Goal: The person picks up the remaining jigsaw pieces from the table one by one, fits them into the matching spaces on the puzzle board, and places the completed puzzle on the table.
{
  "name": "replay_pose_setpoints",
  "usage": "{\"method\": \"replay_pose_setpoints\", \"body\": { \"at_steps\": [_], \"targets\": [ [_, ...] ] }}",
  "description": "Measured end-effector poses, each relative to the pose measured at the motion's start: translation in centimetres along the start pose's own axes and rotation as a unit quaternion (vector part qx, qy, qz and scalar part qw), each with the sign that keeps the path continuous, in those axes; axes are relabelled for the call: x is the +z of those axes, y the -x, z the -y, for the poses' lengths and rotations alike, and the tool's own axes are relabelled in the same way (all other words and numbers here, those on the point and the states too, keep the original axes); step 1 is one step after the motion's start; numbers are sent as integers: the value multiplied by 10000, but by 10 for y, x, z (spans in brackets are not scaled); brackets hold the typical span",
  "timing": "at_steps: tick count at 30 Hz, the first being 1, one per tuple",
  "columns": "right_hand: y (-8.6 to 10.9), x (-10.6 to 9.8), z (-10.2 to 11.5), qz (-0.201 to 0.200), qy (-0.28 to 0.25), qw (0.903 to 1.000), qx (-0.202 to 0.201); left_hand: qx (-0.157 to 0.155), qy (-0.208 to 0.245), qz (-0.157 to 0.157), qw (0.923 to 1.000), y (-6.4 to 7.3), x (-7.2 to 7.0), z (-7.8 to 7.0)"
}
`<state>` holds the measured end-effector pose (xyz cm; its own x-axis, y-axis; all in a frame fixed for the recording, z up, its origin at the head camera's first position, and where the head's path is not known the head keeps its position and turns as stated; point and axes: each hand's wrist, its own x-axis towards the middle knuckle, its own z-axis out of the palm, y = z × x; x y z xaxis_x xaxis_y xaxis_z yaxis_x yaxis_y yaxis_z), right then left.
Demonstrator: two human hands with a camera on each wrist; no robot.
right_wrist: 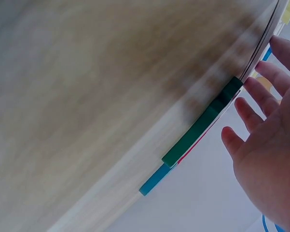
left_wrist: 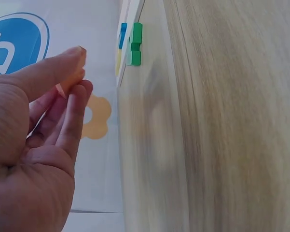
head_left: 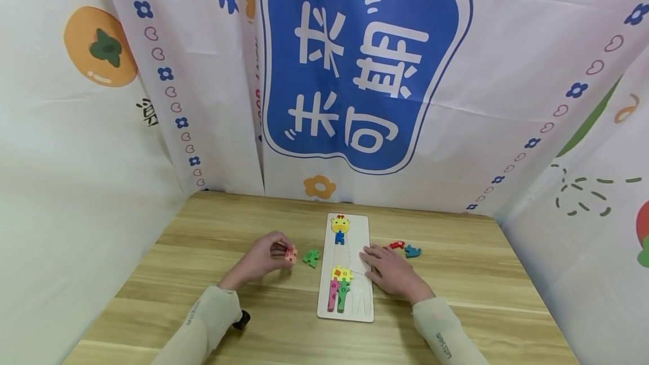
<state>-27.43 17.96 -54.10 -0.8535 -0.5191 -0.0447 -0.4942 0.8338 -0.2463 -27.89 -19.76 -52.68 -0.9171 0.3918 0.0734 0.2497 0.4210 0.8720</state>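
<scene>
In the head view my left hand (head_left: 259, 261) pinches an orange-pink puzzle piece (head_left: 290, 255) between thumb and fingertips, held left of a green puzzle piece (head_left: 311, 258). A white giraffe puzzle board (head_left: 359, 235) lies upright before me. Set in it are a yellow head piece (head_left: 340, 225), a blue piece (head_left: 339, 239), a yellow body piece (head_left: 342, 274), a pink leg piece (head_left: 332, 296) and a green leg piece (head_left: 342, 298). My right hand (head_left: 391, 272) has its extended fingers at the board's right edge, holding nothing.
Beyond my right hand lie a red piece (head_left: 397, 244) and a blue-teal piece (head_left: 413, 251). The right wrist view also shows a dark green piece (right_wrist: 202, 125) near my fingertips. The wooden table (head_left: 456, 297) meets printed cloth (head_left: 228, 145) at the back and sides.
</scene>
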Motion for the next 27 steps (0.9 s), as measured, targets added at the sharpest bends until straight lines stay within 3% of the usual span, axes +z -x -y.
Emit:
{"method": "replay_pose_setpoints", "body": {
  "at_steps": [5,9,27],
  "targets": [
    [-2,0,0,15,34,10000,4,49,117,-237,9996,1,-1,-7],
    [-2,1,-1,17,33,10000,22,58,105,-363,9993,0,-2,-2],
    [0,4,0,-41,97,9999,44,-36,-353,-148,9993,-1,5,-1]
  ]
}}
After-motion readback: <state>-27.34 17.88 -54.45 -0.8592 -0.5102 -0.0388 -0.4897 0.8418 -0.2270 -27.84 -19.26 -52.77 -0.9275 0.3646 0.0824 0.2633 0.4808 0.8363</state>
